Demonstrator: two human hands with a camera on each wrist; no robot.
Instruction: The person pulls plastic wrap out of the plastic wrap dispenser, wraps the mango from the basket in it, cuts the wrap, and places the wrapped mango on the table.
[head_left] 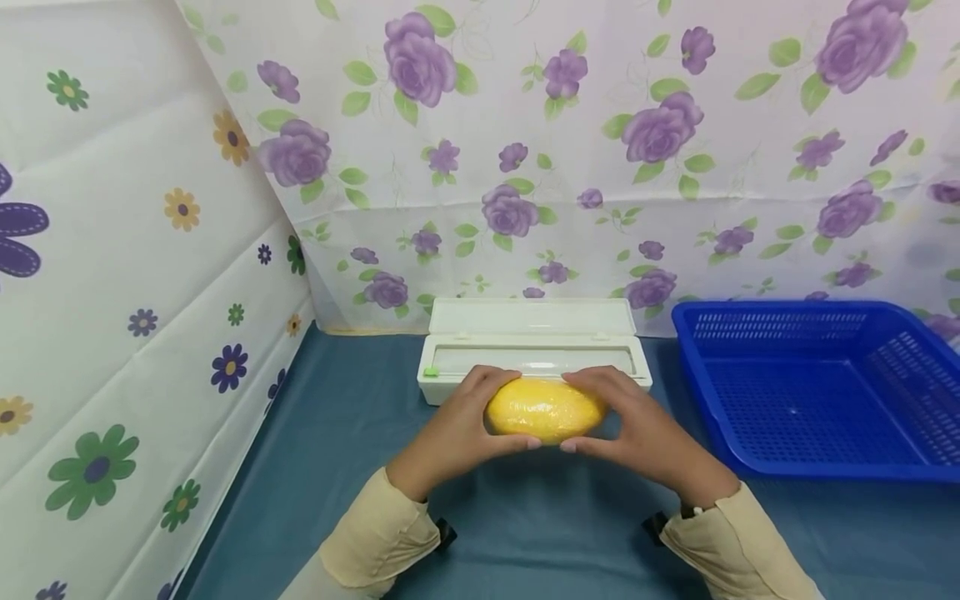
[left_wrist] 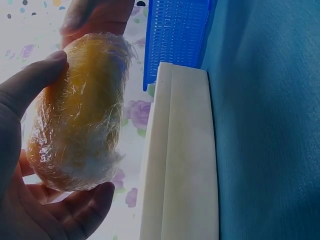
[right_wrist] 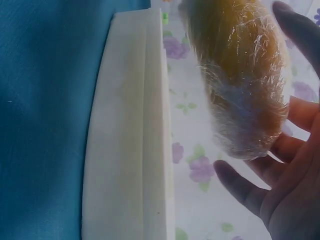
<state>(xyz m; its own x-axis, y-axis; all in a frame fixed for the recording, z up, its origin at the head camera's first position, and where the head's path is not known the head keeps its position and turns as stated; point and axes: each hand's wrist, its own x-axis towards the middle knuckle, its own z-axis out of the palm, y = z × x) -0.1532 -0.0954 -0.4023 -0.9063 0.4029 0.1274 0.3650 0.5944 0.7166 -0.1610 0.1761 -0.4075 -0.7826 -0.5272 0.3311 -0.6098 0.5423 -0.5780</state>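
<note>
A yellow oval fruit [head_left: 546, 409], wrapped in clear cling film, is held up between both hands in front of a white cling film dispenser [head_left: 450, 388]. My left hand [head_left: 467, 421] grips the fruit's left end, thumb on the near side and fingers curled round the far side. At the other end, my right hand [head_left: 637, 421] holds it the same way. In the left wrist view the film on the wrapped fruit [left_wrist: 82, 110] looks crinkled and bunched toward its end. The right wrist view shows the wrapped fruit [right_wrist: 245, 80] raised beside the dispenser [right_wrist: 125, 130].
The dispenser's lid [head_left: 532, 317] stands raised at the back, and a green slider [head_left: 431, 372] sits at its left end. On the right is a blue plastic basket [head_left: 810, 471]. A flowered cloth [head_left: 465, 192] hangs behind the blue-green table cover [head_left: 315, 467].
</note>
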